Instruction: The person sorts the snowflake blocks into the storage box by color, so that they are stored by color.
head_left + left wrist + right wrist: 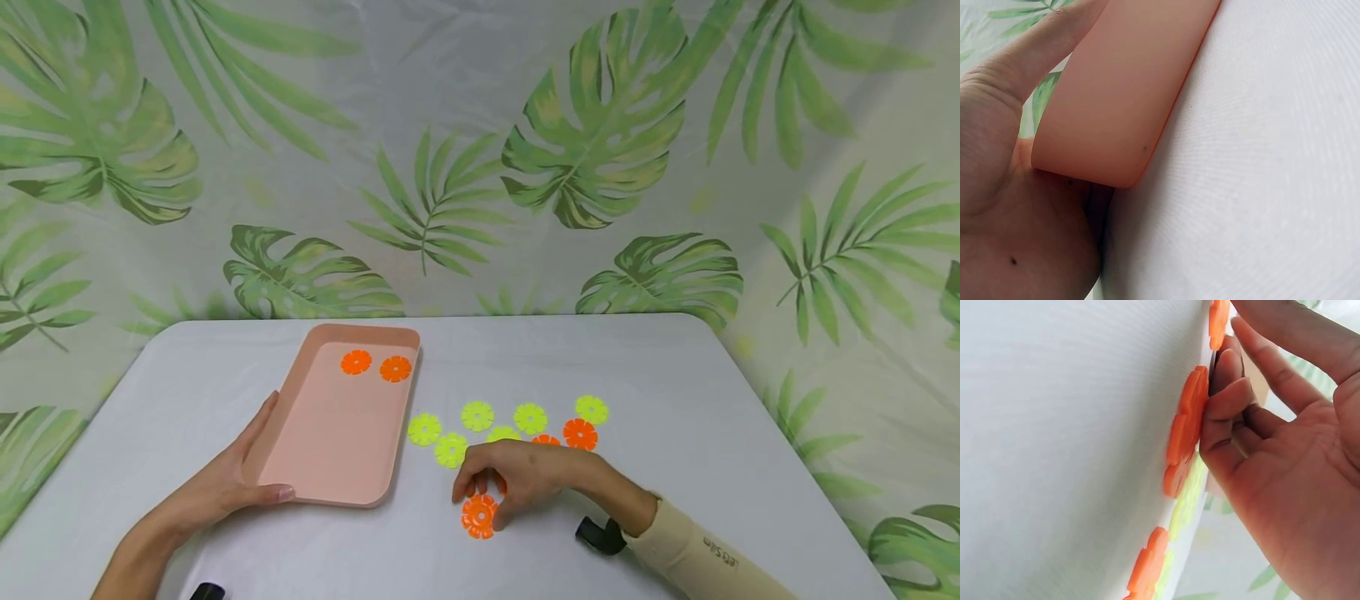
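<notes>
A shallow pink tray (330, 450) rests on the table. Two orange flower-shaped notched discs (356, 362) lie at its far end. My left hand (217, 487) holds the tray's near left corner, fingers along the left wall and thumb at the near edge; the left wrist view shows the tray wall (1110, 106) against this hand. To the tray's right, my right hand (525, 475) has thumb and index finger at opposite edges of an orange flower disc (478, 517). Other orange discs (1188, 425) sit under and beside this hand, partly hidden.
Several yellow-green flower discs (477, 416) are scattered beyond the right hand, with an orange one (581, 434) among them. White cloth covers the table (675, 375). Behind it hangs a leaf-print curtain (450, 100). Black wrist-camera parts (600, 535) show beside the right wrist.
</notes>
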`<action>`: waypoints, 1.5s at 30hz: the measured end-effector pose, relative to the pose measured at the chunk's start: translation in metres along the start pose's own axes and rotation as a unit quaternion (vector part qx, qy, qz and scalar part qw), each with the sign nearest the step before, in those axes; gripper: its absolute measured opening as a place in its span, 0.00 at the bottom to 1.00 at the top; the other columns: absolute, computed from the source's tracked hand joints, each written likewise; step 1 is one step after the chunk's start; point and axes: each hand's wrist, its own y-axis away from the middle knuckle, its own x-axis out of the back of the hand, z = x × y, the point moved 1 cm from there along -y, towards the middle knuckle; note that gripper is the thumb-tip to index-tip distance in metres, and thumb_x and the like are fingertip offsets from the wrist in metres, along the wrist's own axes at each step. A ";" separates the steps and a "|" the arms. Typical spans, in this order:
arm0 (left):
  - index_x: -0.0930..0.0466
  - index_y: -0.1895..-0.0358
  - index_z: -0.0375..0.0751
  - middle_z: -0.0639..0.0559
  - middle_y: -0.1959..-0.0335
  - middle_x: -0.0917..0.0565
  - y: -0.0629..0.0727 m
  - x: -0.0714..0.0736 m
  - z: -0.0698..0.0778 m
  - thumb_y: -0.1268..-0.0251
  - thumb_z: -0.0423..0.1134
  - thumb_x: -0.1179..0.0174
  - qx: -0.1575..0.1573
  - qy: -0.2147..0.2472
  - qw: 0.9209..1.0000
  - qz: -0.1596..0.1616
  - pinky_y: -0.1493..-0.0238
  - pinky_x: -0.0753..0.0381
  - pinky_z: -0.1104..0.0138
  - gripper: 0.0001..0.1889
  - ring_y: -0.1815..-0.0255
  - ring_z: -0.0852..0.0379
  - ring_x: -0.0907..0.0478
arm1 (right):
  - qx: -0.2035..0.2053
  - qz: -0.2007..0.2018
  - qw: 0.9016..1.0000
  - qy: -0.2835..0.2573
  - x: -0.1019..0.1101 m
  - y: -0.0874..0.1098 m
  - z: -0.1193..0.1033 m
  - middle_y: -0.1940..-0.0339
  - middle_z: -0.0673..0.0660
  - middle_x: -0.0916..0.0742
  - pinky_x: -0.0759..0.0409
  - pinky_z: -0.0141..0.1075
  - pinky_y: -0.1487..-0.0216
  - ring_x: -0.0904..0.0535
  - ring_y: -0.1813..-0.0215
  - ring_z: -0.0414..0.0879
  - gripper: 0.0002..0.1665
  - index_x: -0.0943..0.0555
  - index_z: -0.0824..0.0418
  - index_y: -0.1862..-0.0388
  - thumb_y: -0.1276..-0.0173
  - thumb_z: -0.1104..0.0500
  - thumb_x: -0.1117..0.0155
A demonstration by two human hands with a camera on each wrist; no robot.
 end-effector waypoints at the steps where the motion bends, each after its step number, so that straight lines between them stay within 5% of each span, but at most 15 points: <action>1: 0.71 0.15 0.70 0.50 0.12 0.70 0.000 0.000 0.000 0.41 0.35 0.28 0.000 0.000 1.000 0.001 0.27 0.68 0.27 0.65 0.16 0.35 0.69 | -0.003 0.002 1.000 0.002 0.000 0.000 -0.001 0.51 0.49 0.14 0.21 0.26 0.54 0.22 0.53 0.35 0.24 0.14 0.53 0.47 0.42 0.64 0.18; 11: 0.70 0.15 0.71 0.50 0.12 0.69 0.000 0.001 -0.001 0.41 0.35 0.28 0.004 -0.007 1.000 0.003 0.27 0.65 0.28 0.65 0.17 0.34 0.67 | -0.064 0.018 0.998 0.018 0.003 -0.002 -0.005 0.62 0.45 0.19 0.24 0.25 0.56 0.25 0.60 0.36 0.19 0.16 0.48 0.60 0.45 0.60 0.15; 13: 0.70 0.15 0.71 0.50 0.11 0.69 0.001 0.000 -0.001 0.41 0.36 0.28 0.002 -0.010 1.000 0.003 0.17 0.62 0.47 0.64 0.17 0.35 0.66 | -0.065 0.021 0.998 0.005 0.005 -0.002 -0.002 0.64 0.46 0.19 0.25 0.24 0.58 0.25 0.62 0.35 0.18 0.17 0.49 0.61 0.44 0.60 0.16; 15: 0.70 0.15 0.71 0.51 0.11 0.68 0.001 0.000 -0.002 0.40 0.36 0.28 -0.002 -0.012 1.000 0.003 0.20 0.58 0.71 0.64 0.16 0.36 0.65 | -0.066 0.021 0.997 -0.018 0.007 -0.002 0.001 0.68 0.46 0.19 0.26 0.24 0.61 0.26 0.65 0.34 0.16 0.17 0.50 0.62 0.44 0.60 0.16; 17: 0.70 0.15 0.71 0.51 0.11 0.68 0.001 0.000 -0.002 0.40 0.36 0.28 -0.003 -0.011 1.000 0.003 0.21 0.58 0.72 0.64 0.16 0.36 0.65 | -0.065 0.022 0.997 -0.039 0.009 -0.002 0.004 0.70 0.45 0.20 0.28 0.24 0.62 0.27 0.67 0.33 0.15 0.16 0.50 0.62 0.42 0.61 0.17; 25: 0.70 0.15 0.71 0.50 0.11 0.67 0.001 0.000 -0.003 0.40 0.36 0.28 -0.005 -0.020 1.000 0.006 0.20 0.59 0.72 0.64 0.17 0.36 0.64 | -0.043 0.062 0.995 -0.060 0.022 -0.010 0.009 0.64 0.45 0.17 0.26 0.25 0.59 0.26 0.62 0.35 0.16 0.13 0.49 0.50 0.34 0.63 0.24; 28: 0.70 0.15 0.71 0.49 0.11 0.68 0.000 0.001 -0.002 0.41 0.35 0.27 0.004 -0.010 1.000 0.005 0.21 0.65 0.36 0.65 0.17 0.34 0.66 | -0.044 0.086 0.993 -0.064 0.026 -0.014 0.010 0.62 0.47 0.18 0.25 0.26 0.58 0.26 0.62 0.37 0.18 0.14 0.50 0.44 0.32 0.61 0.26; 30: 0.70 0.15 0.71 0.49 0.12 0.69 0.000 0.001 -0.002 0.41 0.35 0.27 0.006 -0.008 1.000 0.005 0.27 0.66 0.28 0.65 0.17 0.33 0.67 | -0.051 0.100 0.991 -0.067 0.028 -0.017 0.011 0.61 0.47 0.18 0.26 0.26 0.58 0.26 0.63 0.37 0.19 0.15 0.49 0.41 0.30 0.59 0.27; 31: 0.70 0.15 0.72 0.50 0.12 0.69 0.000 0.001 -0.002 0.41 0.35 0.27 0.006 -0.007 1.000 0.005 0.26 0.67 0.29 0.65 0.17 0.34 0.67 | -0.055 0.106 0.990 -0.073 0.029 -0.019 0.012 0.61 0.47 0.19 0.26 0.27 0.58 0.27 0.63 0.37 0.19 0.15 0.49 0.41 0.29 0.59 0.28; 33: 0.70 0.15 0.71 0.50 0.11 0.68 0.000 0.000 -0.002 0.41 0.36 0.27 0.002 -0.010 1.000 0.006 0.17 0.64 0.49 0.64 0.17 0.35 0.66 | -0.061 0.121 0.987 -0.081 0.032 -0.023 0.013 0.62 0.48 0.20 0.27 0.27 0.60 0.28 0.66 0.37 0.18 0.15 0.50 0.40 0.28 0.58 0.29; 36: 0.70 0.15 0.71 0.51 0.11 0.68 0.001 0.000 -0.003 0.40 0.36 0.28 -0.005 -0.018 1.000 0.006 0.27 0.57 0.82 0.64 0.17 0.36 0.65 | -0.063 0.146 0.982 -0.100 0.035 -0.030 0.015 0.62 0.49 0.21 0.28 0.27 0.63 0.29 0.70 0.39 0.18 0.15 0.52 0.39 0.27 0.58 0.30; 45: 0.70 0.15 0.70 0.49 0.12 0.68 0.002 0.000 -0.002 0.39 0.36 0.28 -0.014 -0.016 1.000 0.005 0.43 0.55 0.92 0.63 0.17 0.37 0.65 | -0.049 0.225 0.957 -0.175 0.046 -0.054 0.021 0.59 0.57 0.18 0.18 0.38 0.60 0.16 0.65 0.62 0.17 0.18 0.57 0.40 0.25 0.66 0.36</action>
